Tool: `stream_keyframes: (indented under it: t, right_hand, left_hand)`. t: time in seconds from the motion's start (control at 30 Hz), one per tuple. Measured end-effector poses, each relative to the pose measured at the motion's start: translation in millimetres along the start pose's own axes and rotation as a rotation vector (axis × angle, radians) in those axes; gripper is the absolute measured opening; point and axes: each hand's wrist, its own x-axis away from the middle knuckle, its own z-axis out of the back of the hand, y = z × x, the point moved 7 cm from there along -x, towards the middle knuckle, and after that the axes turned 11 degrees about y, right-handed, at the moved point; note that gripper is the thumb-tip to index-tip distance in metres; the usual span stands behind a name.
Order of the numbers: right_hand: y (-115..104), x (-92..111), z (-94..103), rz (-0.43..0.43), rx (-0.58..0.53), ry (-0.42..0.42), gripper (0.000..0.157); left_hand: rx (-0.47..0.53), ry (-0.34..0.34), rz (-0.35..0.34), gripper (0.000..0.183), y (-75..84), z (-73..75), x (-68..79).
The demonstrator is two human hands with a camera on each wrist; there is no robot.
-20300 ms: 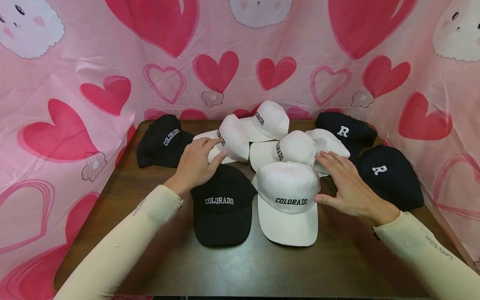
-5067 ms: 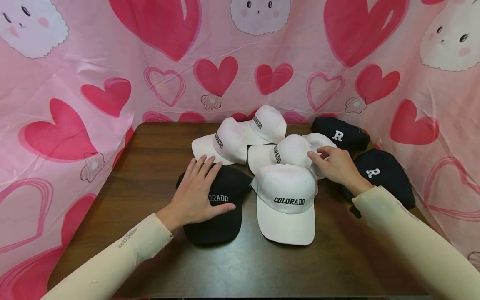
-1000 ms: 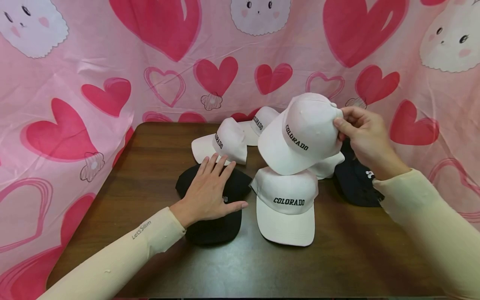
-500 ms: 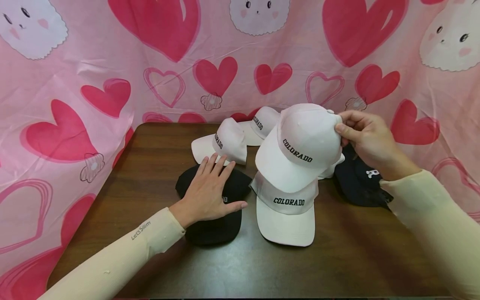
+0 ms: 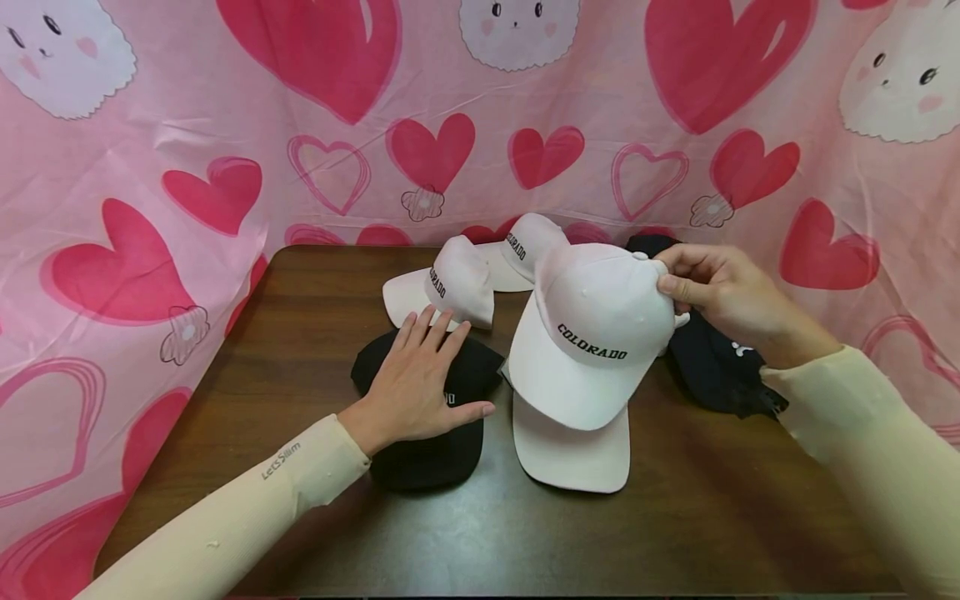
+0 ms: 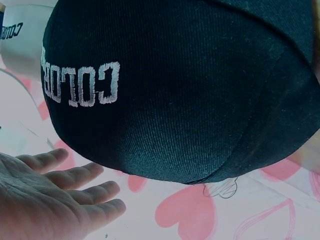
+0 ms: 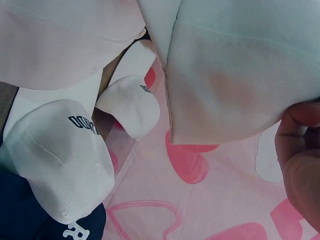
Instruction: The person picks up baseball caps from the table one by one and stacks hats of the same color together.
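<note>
In the head view my right hand (image 5: 731, 292) pinches the back edge of a white COLORADO baseball cap (image 5: 600, 300). This cap tilts forward over a second white cap (image 5: 573, 458), of which mainly the brim shows; whether they touch I cannot tell. Above a black COLORADO cap (image 5: 431, 462) is my left hand (image 5: 420, 379), fingers straight and spread, covering most of its lettering. The left wrist view shows the black cap (image 6: 175, 100) large beside the outstretched fingers (image 6: 90, 197). In the right wrist view, curled fingers (image 7: 300, 117) grip the edge of the held cap (image 7: 235, 85).
Two more white caps (image 5: 457, 283) (image 5: 536, 246) sit at the table's back. Right of the held cap lies a navy cap (image 5: 712, 358) with a partly hidden white letter, and another dark cap (image 5: 652, 242) peeks out behind. A pink heart-print cloth (image 5: 337, 175) walls the brown table (image 5: 315, 333).
Over the last second the held white cap has come down and tipped forward over the front white cap. Earlier, the black cap left the table's rear left corner. The left hand stays put lately.
</note>
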Motion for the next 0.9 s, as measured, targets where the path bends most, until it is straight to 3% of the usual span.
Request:
stream_keyframes:
  t: [0.43, 0.9]
  right_hand:
    - [10, 3, -9.1, 0.034, 0.143, -0.175, 0.02]
    - [47, 5, -13.5, -0.058, 0.203, -0.304, 0.015]
  left_hand:
    - [0.008, 0.004, -0.002, 0.108, 0.2, 1.5, 0.6]
    - [0.004, 0.003, -0.008, 0.108, 0.3, 2.5, 0.4]
